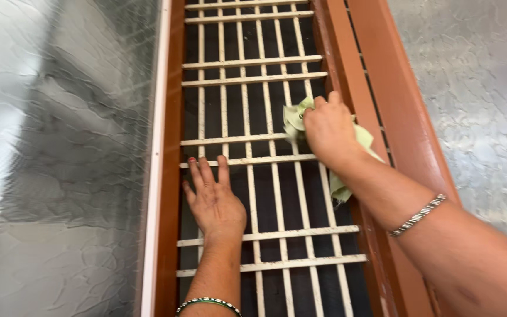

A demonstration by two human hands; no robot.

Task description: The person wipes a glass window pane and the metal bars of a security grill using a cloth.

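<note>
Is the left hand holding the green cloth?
No, the left hand lies flat and empty on the grille bars; the right hand presses the green cloth.

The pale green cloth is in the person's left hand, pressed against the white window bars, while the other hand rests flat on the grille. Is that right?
Not quite. The head view shows the pale green cloth in the right hand, not the left. It is pressed against the white window bars, and the left hand rests flat on the grille, fingers spread, holding nothing.
</note>
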